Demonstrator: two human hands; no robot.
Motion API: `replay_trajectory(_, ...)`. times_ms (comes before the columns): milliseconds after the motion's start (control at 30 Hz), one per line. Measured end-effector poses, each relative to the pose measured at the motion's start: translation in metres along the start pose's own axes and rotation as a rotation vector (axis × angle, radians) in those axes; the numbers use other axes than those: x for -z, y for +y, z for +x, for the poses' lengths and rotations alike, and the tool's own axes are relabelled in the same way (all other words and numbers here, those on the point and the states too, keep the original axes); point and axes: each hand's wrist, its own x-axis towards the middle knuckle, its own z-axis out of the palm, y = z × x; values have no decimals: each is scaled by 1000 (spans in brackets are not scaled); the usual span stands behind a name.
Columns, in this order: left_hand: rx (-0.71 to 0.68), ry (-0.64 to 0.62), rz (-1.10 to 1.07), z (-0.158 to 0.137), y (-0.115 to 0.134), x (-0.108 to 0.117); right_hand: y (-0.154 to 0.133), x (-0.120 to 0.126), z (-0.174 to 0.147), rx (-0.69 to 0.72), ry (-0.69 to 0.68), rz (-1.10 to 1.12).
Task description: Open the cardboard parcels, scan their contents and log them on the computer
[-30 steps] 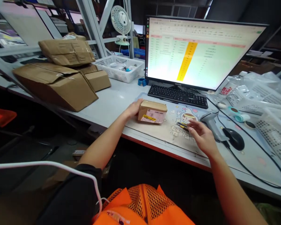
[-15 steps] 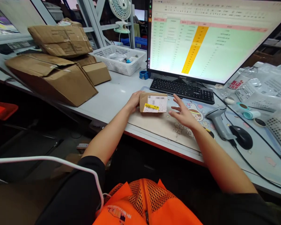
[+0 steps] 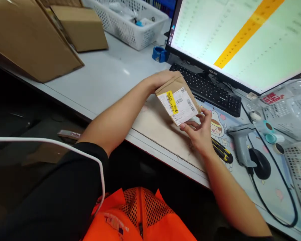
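A small brown cardboard box point(image 3: 178, 97), with a white paper label point(image 3: 183, 109) and a yellow barcode sticker point(image 3: 172, 102), is tilted between two hands, over the beige and light blue printed desk mat point(image 3: 157, 129) near the front edge of the white worktop point(image 3: 115, 73). I cannot tell whether its lowest corner touches the mat. The left hand point(image 3: 163, 78) is closed on its upper left side; the fingertips are hidden. The right hand point(image 3: 199, 132) is partly open and grips the lower right corner, with thumb below and fingers at the side. Just beside the right wrist lies a yellow and black utility knife point(image 3: 222, 150); further right are a grey barcode scanner point(image 3: 243, 147) and a black computer mouse point(image 3: 261, 164). Behind the box, a black keyboard point(image 3: 208, 88) lies before a wide monitor point(image 3: 198, 40). A large brown carton point(image 3: 32, 43) reaches the worktop's front edge at left.
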Motion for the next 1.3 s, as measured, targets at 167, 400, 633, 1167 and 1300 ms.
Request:
replay_trajectory(167, -20, 3, 263, -17, 19, 1, -2, -3, -1, 11, -8, -194)
replay_trajectory(400, -69, 81, 184, -20, 14, 2, -5, -9, -2, -9, 48, -152)
replay_trajectory(633, -145, 84, 100, -23, 15, 2, 2, -11, -4, 62, 59, -2)
replay_trajectory(1167, -664, -96, 128, -98, 8, -13, -5, 31, -1, 563, 60, -330)
replay_trajectory(1300, -740, -152, 252, -113, -8, -1, 3, 27, 3, 471, -63, -344)
